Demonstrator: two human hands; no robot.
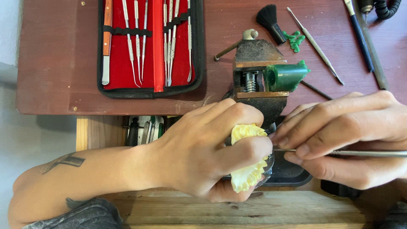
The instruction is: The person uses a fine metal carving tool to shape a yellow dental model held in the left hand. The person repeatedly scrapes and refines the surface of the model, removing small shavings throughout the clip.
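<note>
Fingers of left hand curl tight round pale yellow dental cast, gripping it just in front of rusty bench vise. Right hand pinches thin metal tool, tip meeting cast. Green wax block clamped in vise. Open red-lined instrument case sits on table behind, black brush nearby.

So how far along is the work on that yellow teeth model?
Set up: the tool case lies open, and a green wax block sits clamped in the vise, with green shavings by the brush. In hand: the left hand grips the teeth model while the right hand holds a thin metal tool at it. How much carving remains cannot be told; fingers hide most of the model.
</note>
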